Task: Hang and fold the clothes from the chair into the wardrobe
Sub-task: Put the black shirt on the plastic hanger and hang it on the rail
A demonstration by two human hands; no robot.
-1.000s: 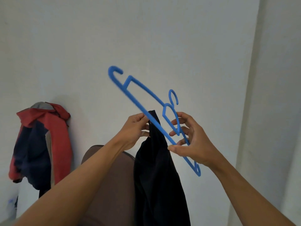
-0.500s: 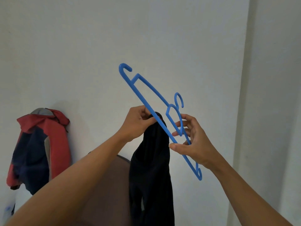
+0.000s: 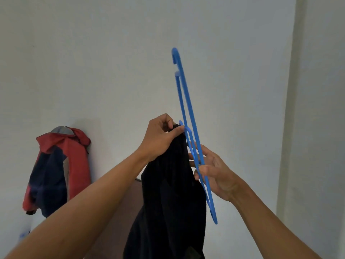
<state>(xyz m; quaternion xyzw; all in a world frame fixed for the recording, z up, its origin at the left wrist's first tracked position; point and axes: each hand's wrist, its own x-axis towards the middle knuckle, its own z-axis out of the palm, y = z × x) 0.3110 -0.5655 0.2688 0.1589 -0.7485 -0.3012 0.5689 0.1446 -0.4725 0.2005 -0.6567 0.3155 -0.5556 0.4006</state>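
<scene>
Partly hidden chair (image 3: 112, 217), dark garment (image 3: 168, 202) cut off below

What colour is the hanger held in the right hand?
Bright blue. The hanger, in the right hand, shows best in the head view, against the pale wall.

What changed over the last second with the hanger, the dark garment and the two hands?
The right hand swung the blue hanger from slanted to nearly upright, edge-on. The left hand lifted the dark garment higher. Both grips stayed; the red jacket still hangs on the wall.
</scene>
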